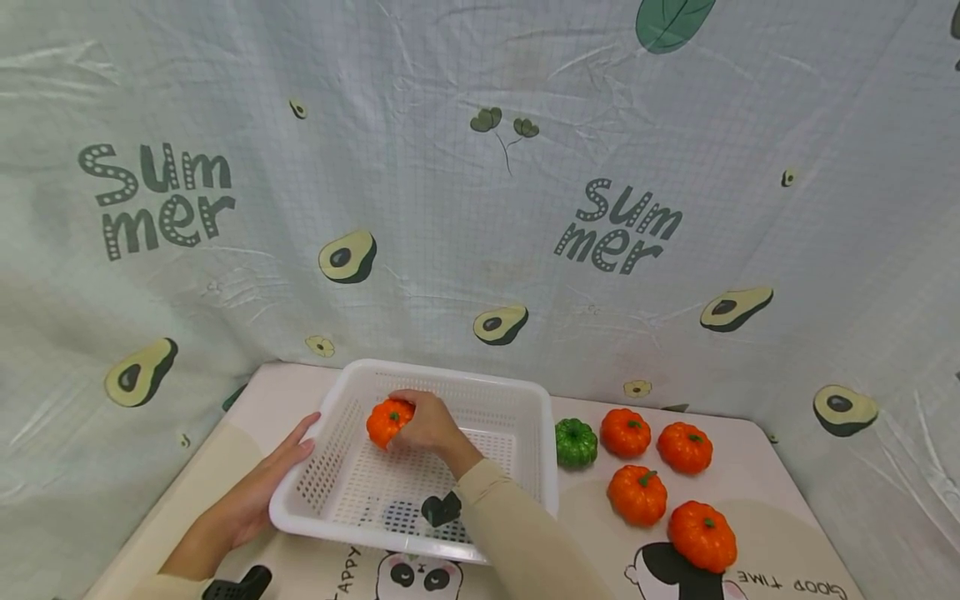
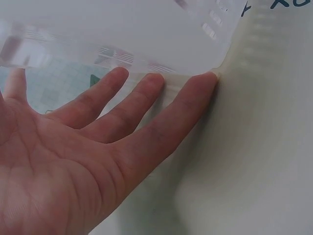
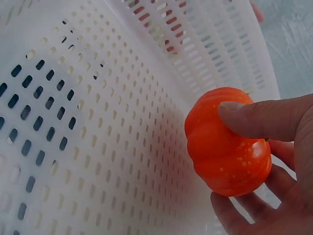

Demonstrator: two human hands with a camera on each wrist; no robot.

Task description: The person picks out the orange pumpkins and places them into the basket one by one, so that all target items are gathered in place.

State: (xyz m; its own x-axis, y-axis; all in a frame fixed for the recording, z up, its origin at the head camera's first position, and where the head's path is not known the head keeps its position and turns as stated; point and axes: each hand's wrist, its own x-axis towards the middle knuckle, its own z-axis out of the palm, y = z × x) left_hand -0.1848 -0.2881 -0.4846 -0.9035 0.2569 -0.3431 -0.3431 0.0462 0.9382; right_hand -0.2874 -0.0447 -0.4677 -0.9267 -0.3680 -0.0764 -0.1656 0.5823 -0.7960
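Note:
A white perforated plastic basket [image 1: 480,548] sits on the table. Inside it, toward the far left, my right hand [image 1: 429,423] grips a small orange pumpkin [image 1: 384,422]. The right wrist view shows the thumb across the side of this pumpkin [image 3: 227,156] and the fingers curled beneath it. My left hand [image 1: 258,492] is at the basket's left side, its fingers straight. In the left wrist view, the fingertips of the left hand [image 2: 98,137] touch the basket's wall [image 2: 122,39].
Right of the basket stands a green pumpkin [image 1: 576,443], close to its wall. Several orange pumpkins, one of them the nearest pumpkin [image 1: 702,536], lie farther right on the printed tabletop [image 1: 780,508]. A patterned curtain [image 1: 420,192] hangs behind and around the table.

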